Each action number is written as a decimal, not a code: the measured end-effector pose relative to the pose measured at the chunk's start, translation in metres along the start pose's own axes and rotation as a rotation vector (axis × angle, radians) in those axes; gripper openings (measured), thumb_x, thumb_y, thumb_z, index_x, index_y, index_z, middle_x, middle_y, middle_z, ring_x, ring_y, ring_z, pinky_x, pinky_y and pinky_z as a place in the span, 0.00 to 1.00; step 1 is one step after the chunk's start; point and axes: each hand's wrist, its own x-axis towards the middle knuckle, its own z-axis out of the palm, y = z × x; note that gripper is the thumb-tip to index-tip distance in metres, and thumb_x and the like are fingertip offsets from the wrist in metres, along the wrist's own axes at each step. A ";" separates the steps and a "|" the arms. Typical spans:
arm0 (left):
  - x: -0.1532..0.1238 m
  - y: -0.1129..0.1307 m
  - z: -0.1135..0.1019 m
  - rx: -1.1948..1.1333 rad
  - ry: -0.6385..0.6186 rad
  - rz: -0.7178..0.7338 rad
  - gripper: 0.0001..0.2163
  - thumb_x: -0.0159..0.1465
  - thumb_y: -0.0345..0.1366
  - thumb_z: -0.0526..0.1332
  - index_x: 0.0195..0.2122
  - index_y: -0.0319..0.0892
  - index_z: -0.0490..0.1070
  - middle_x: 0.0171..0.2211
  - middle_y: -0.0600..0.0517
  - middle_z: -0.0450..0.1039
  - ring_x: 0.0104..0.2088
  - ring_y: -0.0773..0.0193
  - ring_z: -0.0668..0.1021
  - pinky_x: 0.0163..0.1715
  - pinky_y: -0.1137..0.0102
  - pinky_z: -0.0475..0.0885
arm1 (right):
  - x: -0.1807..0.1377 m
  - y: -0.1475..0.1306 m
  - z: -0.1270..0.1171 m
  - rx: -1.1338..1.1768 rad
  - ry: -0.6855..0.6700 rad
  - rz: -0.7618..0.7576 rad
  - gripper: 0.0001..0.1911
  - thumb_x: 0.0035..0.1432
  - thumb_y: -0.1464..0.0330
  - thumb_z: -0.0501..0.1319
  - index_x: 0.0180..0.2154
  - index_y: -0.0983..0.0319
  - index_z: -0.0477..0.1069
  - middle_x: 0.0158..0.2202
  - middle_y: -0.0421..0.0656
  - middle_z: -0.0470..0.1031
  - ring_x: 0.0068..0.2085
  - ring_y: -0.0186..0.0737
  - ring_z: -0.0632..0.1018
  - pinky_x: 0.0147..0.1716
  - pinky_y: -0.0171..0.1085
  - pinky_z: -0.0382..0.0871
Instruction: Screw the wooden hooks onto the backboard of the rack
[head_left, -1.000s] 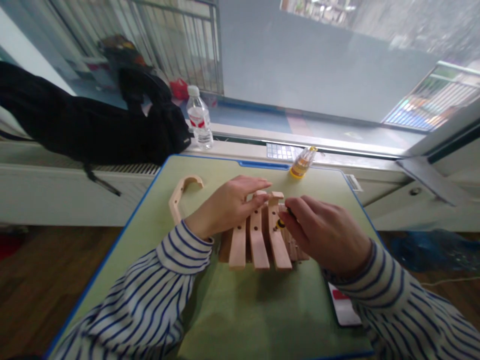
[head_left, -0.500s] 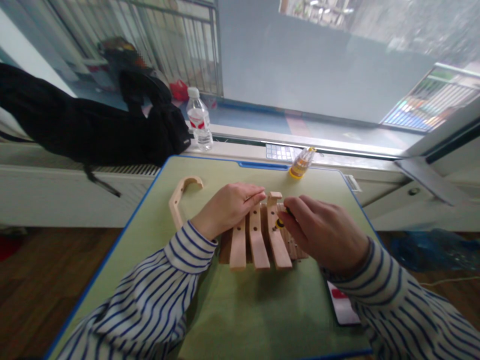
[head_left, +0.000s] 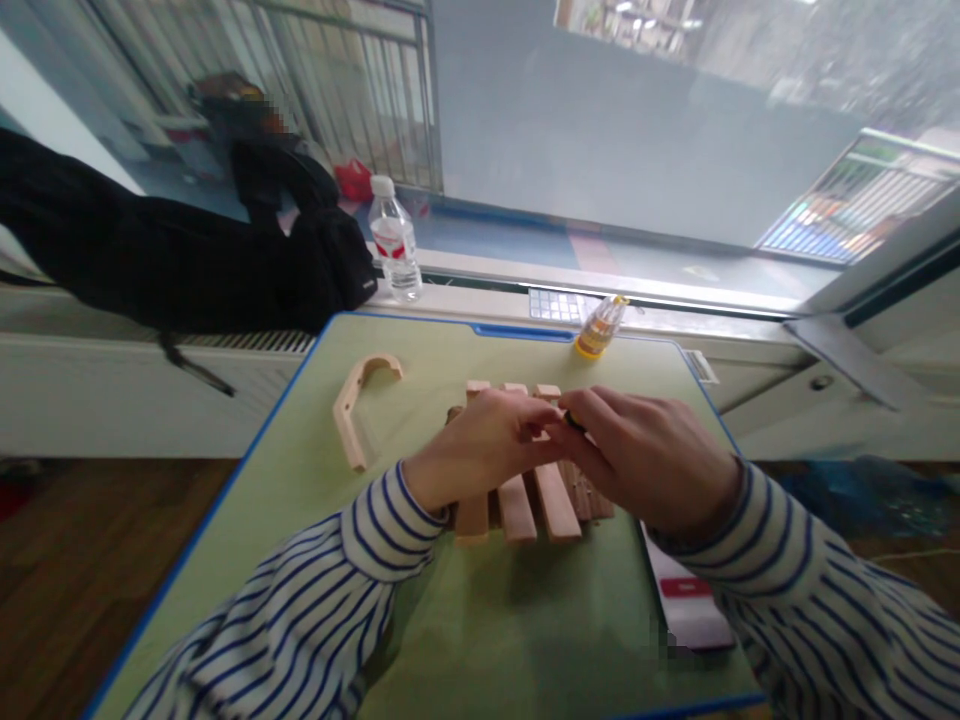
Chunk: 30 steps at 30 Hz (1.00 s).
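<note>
Head view, so what do the hands have?

The right hand (head_left: 645,460) pinches a small dark tool (head_left: 575,421) between its fingers (head_left: 592,435), which are closed around it and hide most of it. The left hand (head_left: 480,450) reaches across, and its fingers (head_left: 536,415) come to just beside the tool. I can't tell whether they hold anything.

Where's the woodwork?

A row of wooden slats (head_left: 555,505) lies under both hands, near the middle of the green table (head_left: 525,625). A curved wooden piece (head_left: 343,415) lies apart from it, to the left.

Any containers?

Two. A small bottle (head_left: 598,332) with a yellow cap and amber contents lies tilted near the table's far edge. Beyond the table, a clear plastic water bottle (head_left: 394,250) with a red label stands upright on the window sill (head_left: 465,285), just beside a black bag (head_left: 187,250).

And the rest of the room?

The table has blue edging, and a white card with a red mark (head_left: 686,600) sits under the right sleeve. Below the sill runs a white radiator (head_left: 247,342), with a wooden floor (head_left: 97,570) underneath. Metal railings (head_left: 330,100) show through the window.
</note>
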 end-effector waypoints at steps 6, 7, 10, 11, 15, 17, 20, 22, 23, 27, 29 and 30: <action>-0.001 -0.005 0.002 -0.021 0.058 0.052 0.04 0.58 0.33 0.61 0.30 0.39 0.73 0.24 0.57 0.71 0.24 0.74 0.69 0.26 0.78 0.62 | 0.005 0.002 0.002 0.005 -0.032 -0.023 0.11 0.62 0.64 0.46 0.37 0.61 0.64 0.32 0.40 0.72 0.28 0.34 0.71 0.23 0.35 0.50; -0.002 -0.006 0.002 -0.024 0.056 0.053 0.04 0.58 0.33 0.61 0.30 0.39 0.73 0.24 0.57 0.71 0.24 0.74 0.69 0.26 0.78 0.62 | 0.005 0.001 0.004 0.006 -0.018 -0.020 0.10 0.62 0.65 0.47 0.38 0.61 0.64 0.32 0.41 0.72 0.28 0.34 0.71 0.23 0.35 0.50; -0.003 -0.006 0.003 -0.027 0.038 0.037 0.04 0.59 0.34 0.60 0.30 0.40 0.73 0.24 0.57 0.71 0.24 0.74 0.70 0.26 0.78 0.62 | 0.004 0.000 0.010 0.014 0.036 -0.004 0.10 0.62 0.65 0.47 0.37 0.62 0.64 0.31 0.41 0.72 0.27 0.34 0.70 0.23 0.35 0.51; -0.003 -0.006 0.003 -0.026 0.030 0.025 0.04 0.59 0.34 0.60 0.30 0.40 0.73 0.24 0.58 0.71 0.24 0.74 0.70 0.26 0.78 0.62 | 0.003 -0.001 0.011 0.016 0.057 0.004 0.11 0.62 0.64 0.46 0.36 0.62 0.64 0.30 0.41 0.71 0.26 0.34 0.70 0.22 0.35 0.51; -0.005 -0.005 0.002 -0.046 -0.008 -0.008 0.06 0.60 0.34 0.58 0.30 0.40 0.73 0.23 0.58 0.69 0.23 0.75 0.68 0.24 0.78 0.61 | 0.002 -0.004 0.015 0.024 0.127 0.027 0.14 0.63 0.63 0.45 0.32 0.61 0.63 0.26 0.40 0.70 0.23 0.34 0.69 0.22 0.35 0.51; -0.005 -0.006 0.002 -0.059 -0.029 -0.008 0.06 0.61 0.35 0.58 0.30 0.40 0.72 0.23 0.58 0.68 0.23 0.74 0.68 0.24 0.78 0.61 | 0.002 -0.007 0.016 0.024 0.149 0.043 0.14 0.63 0.63 0.45 0.31 0.61 0.63 0.26 0.40 0.70 0.23 0.34 0.69 0.22 0.34 0.50; -0.006 -0.008 0.003 -0.057 -0.050 -0.004 0.07 0.61 0.35 0.57 0.29 0.39 0.71 0.22 0.57 0.67 0.23 0.74 0.67 0.24 0.78 0.60 | 0.002 -0.011 0.020 0.023 0.192 0.110 0.13 0.62 0.62 0.46 0.31 0.61 0.63 0.25 0.39 0.71 0.22 0.34 0.70 0.21 0.34 0.49; -0.006 -0.009 0.004 -0.053 -0.044 0.009 0.06 0.60 0.33 0.57 0.27 0.39 0.69 0.21 0.58 0.66 0.22 0.74 0.66 0.23 0.78 0.60 | 0.001 -0.014 0.022 0.018 0.219 0.156 0.13 0.62 0.62 0.47 0.30 0.61 0.62 0.24 0.39 0.71 0.22 0.34 0.70 0.20 0.34 0.48; -0.006 -0.009 0.004 -0.051 -0.034 0.019 0.05 0.59 0.32 0.58 0.27 0.39 0.69 0.21 0.58 0.66 0.22 0.74 0.66 0.23 0.78 0.60 | 0.001 -0.015 0.023 0.014 0.224 0.169 0.13 0.61 0.61 0.47 0.30 0.61 0.62 0.24 0.40 0.71 0.23 0.34 0.70 0.20 0.34 0.47; -0.004 -0.008 0.005 -0.039 0.027 0.045 0.01 0.56 0.31 0.61 0.29 0.40 0.71 0.22 0.59 0.68 0.22 0.74 0.67 0.24 0.79 0.61 | 0.002 -0.016 0.022 -0.001 0.186 0.181 0.13 0.62 0.61 0.47 0.31 0.61 0.62 0.25 0.40 0.72 0.22 0.34 0.70 0.20 0.34 0.46; -0.004 -0.007 0.006 -0.050 0.046 0.029 0.02 0.56 0.32 0.62 0.31 0.41 0.72 0.23 0.59 0.70 0.23 0.74 0.68 0.25 0.79 0.62 | 0.003 -0.014 0.018 -0.005 0.144 0.176 0.14 0.62 0.60 0.46 0.32 0.61 0.63 0.26 0.40 0.73 0.22 0.34 0.71 0.20 0.34 0.45; -0.004 -0.008 0.007 -0.063 0.051 0.016 0.02 0.57 0.33 0.62 0.31 0.42 0.73 0.23 0.59 0.70 0.23 0.75 0.68 0.25 0.79 0.62 | 0.003 -0.012 0.015 -0.004 0.119 0.167 0.14 0.62 0.60 0.45 0.33 0.61 0.63 0.26 0.40 0.73 0.22 0.34 0.71 0.20 0.34 0.45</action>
